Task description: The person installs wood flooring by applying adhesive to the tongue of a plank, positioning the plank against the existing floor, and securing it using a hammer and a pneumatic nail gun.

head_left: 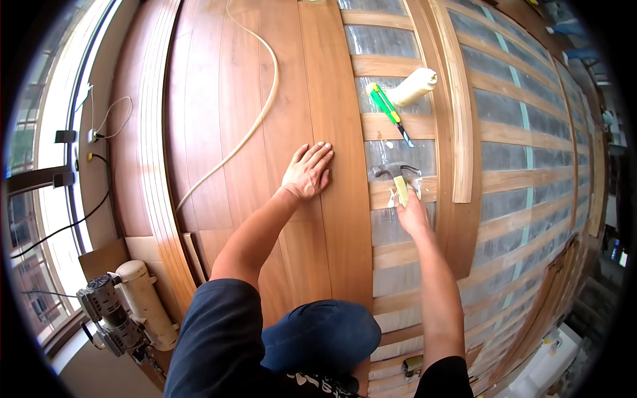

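My left hand (307, 171) lies flat on the brown wooden floorboards (265, 192), its fingers stretched forward near the last board (350, 229). My right hand (414, 216) is wrapped round the pale handle of a claw hammer (399, 174). The hammer's dark head is over the battens just right of that board's edge; whether it touches anything I cannot tell. Beyond the hammer lies a green and yellow utility knife (383, 103) with its blade out. Beside it a cream-coloured bottle or tube (415, 87) rests on its side across the battens.
Wooden battens (511, 132) over clear plastic sheeting spread to the right, with loose planks (456, 99) lying lengthwise. A pale hose (273, 83) curves over the laid boards. An air compressor (109, 312) with a cream tank (142, 305) stands at left by the window.
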